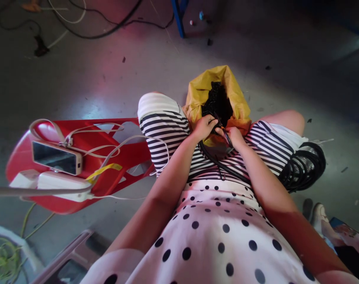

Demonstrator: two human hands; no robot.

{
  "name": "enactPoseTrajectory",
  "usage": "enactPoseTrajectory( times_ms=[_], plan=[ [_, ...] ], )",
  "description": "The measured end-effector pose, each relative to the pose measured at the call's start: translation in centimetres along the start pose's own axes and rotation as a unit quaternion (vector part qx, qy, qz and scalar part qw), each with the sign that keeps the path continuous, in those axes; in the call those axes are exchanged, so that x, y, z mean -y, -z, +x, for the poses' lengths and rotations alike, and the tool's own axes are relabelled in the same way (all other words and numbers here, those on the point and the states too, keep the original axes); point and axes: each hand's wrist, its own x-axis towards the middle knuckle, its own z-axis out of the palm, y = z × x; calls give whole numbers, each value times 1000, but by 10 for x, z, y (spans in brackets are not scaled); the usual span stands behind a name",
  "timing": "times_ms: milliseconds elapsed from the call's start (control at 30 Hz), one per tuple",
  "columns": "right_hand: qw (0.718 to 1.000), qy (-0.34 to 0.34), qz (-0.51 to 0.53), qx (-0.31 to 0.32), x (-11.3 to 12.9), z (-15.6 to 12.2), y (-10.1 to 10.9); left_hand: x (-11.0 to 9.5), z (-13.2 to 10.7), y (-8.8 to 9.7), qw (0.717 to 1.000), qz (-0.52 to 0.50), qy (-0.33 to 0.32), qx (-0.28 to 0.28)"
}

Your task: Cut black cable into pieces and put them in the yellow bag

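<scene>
- The person sits with a yellow bag (pixel 197 92) standing open on the floor (pixel 108 71) between the knees; a dark heap of black pieces fills its mouth.
- Both hands meet just at the near rim of that bag, touching each other.
- The left hand (pixel 204 127) is curled, fingertips pinching a thin black cable (pixel 215 159) at the bag's opening.
- The right hand (pixel 235 136) is closed around the same cable just beside the left.
- From the hands the cable bends across the striped shorts (pixel 161 126) on the lap and runs to a thick coil (pixel 303 169) of black cable beside the right thigh.
- To the person's left stands a red plastic chair (pixel 129 154), well apart from the hands.
- On its seat lie 1 smartphone (pixel 57 157), screen up, and a white power bank (pixel 61 181) just beside it, with white cords (pixel 120 144) looping over the seat.
- A yellow strip (pixel 104 170) lies on the seat near the power bank.
</scene>
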Motion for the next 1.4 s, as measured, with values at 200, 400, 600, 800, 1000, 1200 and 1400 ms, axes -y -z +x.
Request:
enactPoseTrajectory(
  times_ms=[200,400,600,800,1000,1200,1400],
  plan=[
    [993,11,65,-95,-9,9,0,-24,-19,11,970,-180,162,37],
    [993,2,114,-40,-13,14,-2,-32,-34,22,930,-301,212,-6],
    [996,16,92,-14,-10,11,-1,-42,-46,26,932,-304,193,47],
    [995,26,94,-4,-8,9,-1,-43,-44,23,927,-314,205,-20],
    [993,76,88,20,-5,4,0,-40,-36,16,959,-248,135,-28],
    [994,84,60,22,-1,1,3,-37,-31,12,973,-197,120,-20],
    [997,78,3,5,2,-1,5,-35,-30,12,976,-185,116,-16]
  ],
)
